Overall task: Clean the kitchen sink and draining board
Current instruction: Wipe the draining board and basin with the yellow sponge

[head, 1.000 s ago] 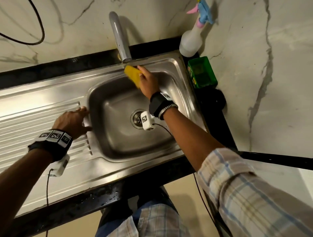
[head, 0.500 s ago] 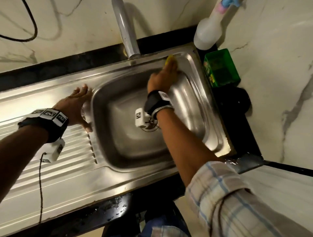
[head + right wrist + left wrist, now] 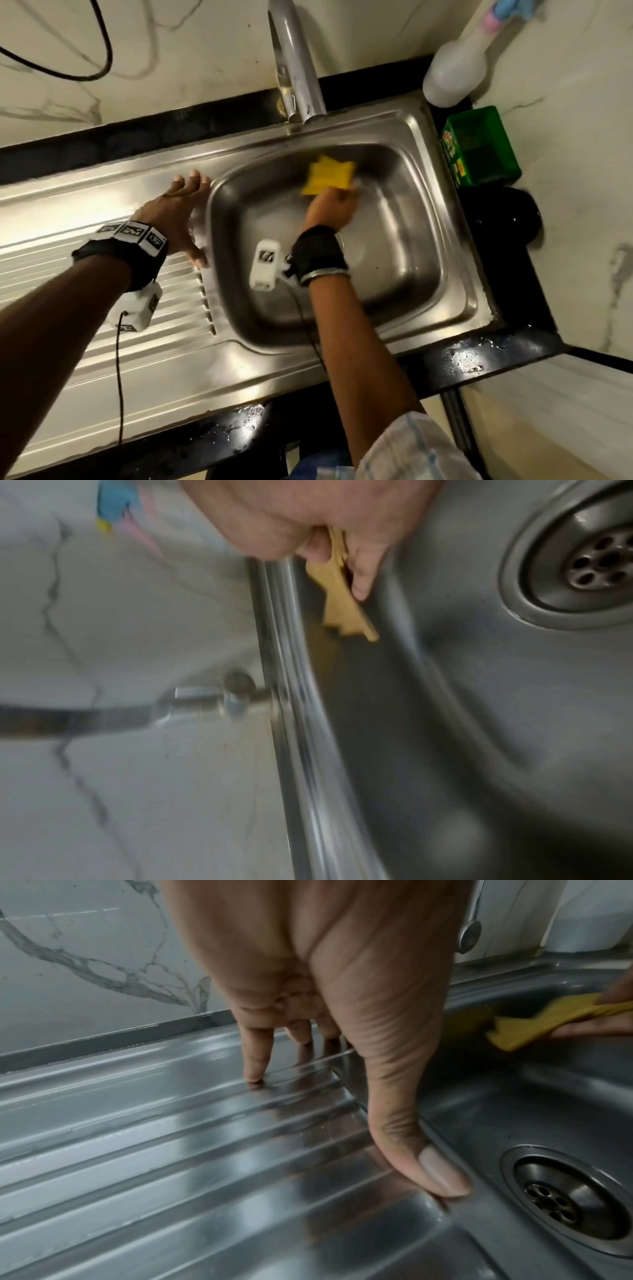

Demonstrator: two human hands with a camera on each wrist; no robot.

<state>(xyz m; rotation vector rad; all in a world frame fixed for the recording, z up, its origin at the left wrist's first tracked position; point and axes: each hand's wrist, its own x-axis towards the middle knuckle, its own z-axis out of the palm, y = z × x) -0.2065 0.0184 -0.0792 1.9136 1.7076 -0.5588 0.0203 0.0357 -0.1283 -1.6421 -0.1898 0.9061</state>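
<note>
Steel sink [image 3: 428, 274] basin, ribbed draining board [image 3: 85, 274] left; yellow cloth [image 3: 329, 175] against back wall.

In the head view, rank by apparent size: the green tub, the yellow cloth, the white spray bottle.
1. white spray bottle, cropped at the top edge
2. green tub, close behind
3. yellow cloth, partly hidden by the right hand

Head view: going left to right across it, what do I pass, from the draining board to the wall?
Draining board → left hand, resting by the basin's edge → yellow cloth, gripped by the right hand against the sink back wall → green tub.
</note>
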